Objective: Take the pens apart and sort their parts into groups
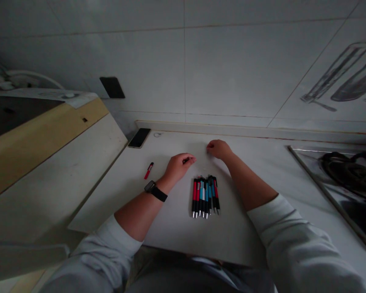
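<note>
Several pens [205, 196] with red, blue and black barrels lie side by side on the white counter [171, 219], tips toward me. My left hand [178, 166], a dark watch on its wrist, rests just beyond them to the left, its fingers curled round a small dark object I cannot make out. My right hand [218, 149] lies further back and to the right, its fingers pinched together against the counter; what they hold, if anything, is hidden. A short red pen part [149, 170] lies alone to the left of my left hand.
A black phone [139, 137] lies at the counter's back left corner near the tiled wall. A stove top with a dark burner [344, 175] sits at the right. A lower wooden-edged surface [49, 134] stands to the left.
</note>
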A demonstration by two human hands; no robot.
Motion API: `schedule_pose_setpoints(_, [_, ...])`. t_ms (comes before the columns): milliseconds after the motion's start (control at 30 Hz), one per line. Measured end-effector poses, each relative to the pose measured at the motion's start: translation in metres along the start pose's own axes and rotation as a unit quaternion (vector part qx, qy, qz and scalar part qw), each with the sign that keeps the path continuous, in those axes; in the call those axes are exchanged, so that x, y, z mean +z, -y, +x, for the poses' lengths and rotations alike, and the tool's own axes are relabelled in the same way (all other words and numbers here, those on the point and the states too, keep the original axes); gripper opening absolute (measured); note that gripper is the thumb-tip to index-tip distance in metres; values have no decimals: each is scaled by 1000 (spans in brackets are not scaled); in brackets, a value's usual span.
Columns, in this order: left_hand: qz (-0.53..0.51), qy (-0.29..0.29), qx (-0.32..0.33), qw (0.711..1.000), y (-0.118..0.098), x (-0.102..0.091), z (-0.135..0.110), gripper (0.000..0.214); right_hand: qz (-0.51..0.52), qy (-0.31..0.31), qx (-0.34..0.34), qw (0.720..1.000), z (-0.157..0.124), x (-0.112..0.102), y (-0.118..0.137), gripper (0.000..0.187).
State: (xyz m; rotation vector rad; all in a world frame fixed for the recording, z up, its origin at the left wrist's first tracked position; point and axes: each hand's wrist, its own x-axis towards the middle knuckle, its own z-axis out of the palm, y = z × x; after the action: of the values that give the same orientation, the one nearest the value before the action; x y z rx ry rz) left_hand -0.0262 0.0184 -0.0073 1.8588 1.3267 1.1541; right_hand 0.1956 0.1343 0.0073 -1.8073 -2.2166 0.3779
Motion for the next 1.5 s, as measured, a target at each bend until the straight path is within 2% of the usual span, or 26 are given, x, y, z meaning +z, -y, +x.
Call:
schedule_pose_setpoints(200, [6,1,-7,1000,2,1,-1,24,-31,8,14,999,4,9,7,21])
schedule_pose_setpoints(300, [12,0,-11,1000,0,-1,0,25,-38,-10,10,999,-1,1,9,22])
schedule_pose_setpoints(367, [19,-2,-12,1000,0,-2,0,26,-37,-13,-24,999,-7,-8,12,21])
schedule_pose_setpoints(433, [22,-7,-12,1000,0,-3,0,27,-36,12,-77,996,-15,-16,17,17])
schedule_pose_setpoints(600, [26,-12,-9,1000,3,-4,1,29,-69,146,-169,972,-44,-22,36,10])
schedule_pose_setpoints(700, [33,-12,-10,999,4,-4,1,28,-108,158,-180,965,-58,-15,44,3])
schedule_pose_setpoints(833, [32,-13,-7,999,4,-5,2,28,-106,150,-180,966,-68,-14,44,5])
schedule_pose_setpoints(967, [30,-13,-9,999,5,-6,1,29,-25,89,-162,982,-67,-37,19,9])
schedule_pose_setpoints(1100, [30,-3,-10,1000,6,-6,1,30,89,-18,-101,991,-64,-70,-34,16])
schedule_pose_setpoints(1200, [20,4,-10,1000,6,-4,1,27,128,-88,-38,987,-66,-80,-75,13])
schedule_pose_setpoints(1333, [2,17,-16,1000,7,-4,3,23,114,-130,34,984,-68,-62,-112,12])
schedule_pose_setpoints(1500, [-4,27,-13,1000,5,-5,2,22,79,-143,64,984,-63,-27,-130,16])
